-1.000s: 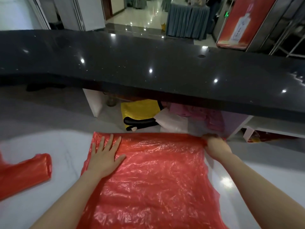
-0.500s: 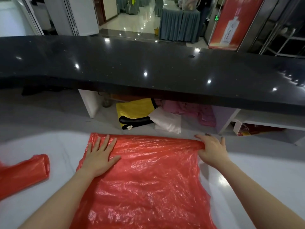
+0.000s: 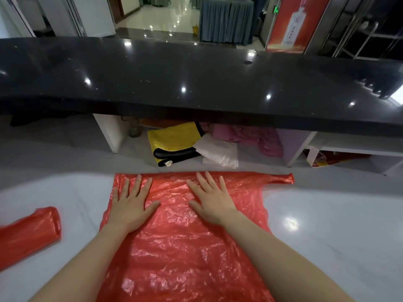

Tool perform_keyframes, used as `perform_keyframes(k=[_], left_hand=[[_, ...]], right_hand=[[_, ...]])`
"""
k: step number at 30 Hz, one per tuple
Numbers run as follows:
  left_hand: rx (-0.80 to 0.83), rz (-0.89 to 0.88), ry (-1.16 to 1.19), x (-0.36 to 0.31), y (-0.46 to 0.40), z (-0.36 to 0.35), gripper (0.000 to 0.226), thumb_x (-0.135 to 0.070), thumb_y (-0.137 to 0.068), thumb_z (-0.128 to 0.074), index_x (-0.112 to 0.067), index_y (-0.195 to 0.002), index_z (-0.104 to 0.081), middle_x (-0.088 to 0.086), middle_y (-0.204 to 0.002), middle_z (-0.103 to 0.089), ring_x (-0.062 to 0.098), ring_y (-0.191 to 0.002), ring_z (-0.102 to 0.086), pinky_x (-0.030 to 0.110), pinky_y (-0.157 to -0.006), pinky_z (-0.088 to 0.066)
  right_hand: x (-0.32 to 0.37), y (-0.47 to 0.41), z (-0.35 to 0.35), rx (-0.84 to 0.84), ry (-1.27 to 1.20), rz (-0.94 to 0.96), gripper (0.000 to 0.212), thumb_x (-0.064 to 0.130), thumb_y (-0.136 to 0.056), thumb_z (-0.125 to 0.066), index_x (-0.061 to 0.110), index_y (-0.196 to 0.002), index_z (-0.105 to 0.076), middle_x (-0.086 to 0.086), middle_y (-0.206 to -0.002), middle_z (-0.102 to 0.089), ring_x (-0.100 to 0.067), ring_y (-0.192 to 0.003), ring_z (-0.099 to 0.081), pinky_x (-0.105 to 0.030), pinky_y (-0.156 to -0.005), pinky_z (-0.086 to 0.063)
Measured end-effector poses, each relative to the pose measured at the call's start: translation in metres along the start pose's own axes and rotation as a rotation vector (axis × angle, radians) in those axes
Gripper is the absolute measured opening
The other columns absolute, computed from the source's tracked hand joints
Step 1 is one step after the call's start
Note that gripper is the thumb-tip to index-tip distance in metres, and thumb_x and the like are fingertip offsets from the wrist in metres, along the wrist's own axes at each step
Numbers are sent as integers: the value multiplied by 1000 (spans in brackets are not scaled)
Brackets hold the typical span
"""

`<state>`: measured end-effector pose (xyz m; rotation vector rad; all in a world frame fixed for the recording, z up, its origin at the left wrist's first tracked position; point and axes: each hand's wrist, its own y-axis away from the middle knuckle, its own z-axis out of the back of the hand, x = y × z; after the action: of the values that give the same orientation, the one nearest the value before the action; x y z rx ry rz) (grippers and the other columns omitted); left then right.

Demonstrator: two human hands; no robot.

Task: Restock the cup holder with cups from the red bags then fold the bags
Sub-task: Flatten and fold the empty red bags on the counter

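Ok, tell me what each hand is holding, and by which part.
Nothing is held. The left hand and right hand lie flat, fingers straight, pressing on the red bag near its far edge.

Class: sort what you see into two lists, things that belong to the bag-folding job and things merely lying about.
Job: red bag lying flat, left hand and right hand pressing it; second red bag.

Lying about: yellow bag, white packet, pink cloth.

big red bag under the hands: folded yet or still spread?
Spread flat. The big red bag lies open on the white surface, left hand and right hand pressing it.
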<state>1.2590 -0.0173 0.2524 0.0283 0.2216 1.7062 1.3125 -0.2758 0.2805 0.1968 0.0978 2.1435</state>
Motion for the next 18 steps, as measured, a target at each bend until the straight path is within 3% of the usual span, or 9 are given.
perform_keyframes(k=[5, 9, 13, 18], left_hand=[[-22, -5, 3, 1, -2, -4, 83, -86, -69, 10, -43, -138, 27, -9, -152, 26, 25, -145, 18, 51, -115, 9], [-31, -11, -11, 0, -4, -5, 85, -86, -69, 9, -43, -142, 22, -9, -153, 23, 25, -146, 16, 52, -115, 9], [-37, -19, -29, 0, -7, -4, 85, -85, -72, 10, -42, -144, 20, -6, -157, 19, 26, -146, 17, 52, -115, 8], [-26, -25, -21, 0, -8, -2, 85, -84, -74, 3, -42, -147, 14, -5, -159, 15, 26, -146, 15, 53, -115, 8]], right_hand=[[-49, 4, -10, 0, -54, -206, 66, 68, -91, -20, 45, -150, -2, 5, -162, 8, -18, -148, 11, -56, -114, 9], [-102, 25, -10, -25, -37, -430, 69, 75, -84, -10, 50, -148, -1, 7, -161, 5, -21, -148, 9, -62, -110, 10], [-133, 44, -12, -36, -71, -671, 80, 86, -73, 3, 54, -146, 1, 3, -161, 9, -35, -145, 17, -65, -105, 19], [-142, 52, -9, -20, -142, -802, 83, 95, -65, -1, 61, -140, 8, 2, -161, 9, -46, -143, 12, -67, -106, 12]])
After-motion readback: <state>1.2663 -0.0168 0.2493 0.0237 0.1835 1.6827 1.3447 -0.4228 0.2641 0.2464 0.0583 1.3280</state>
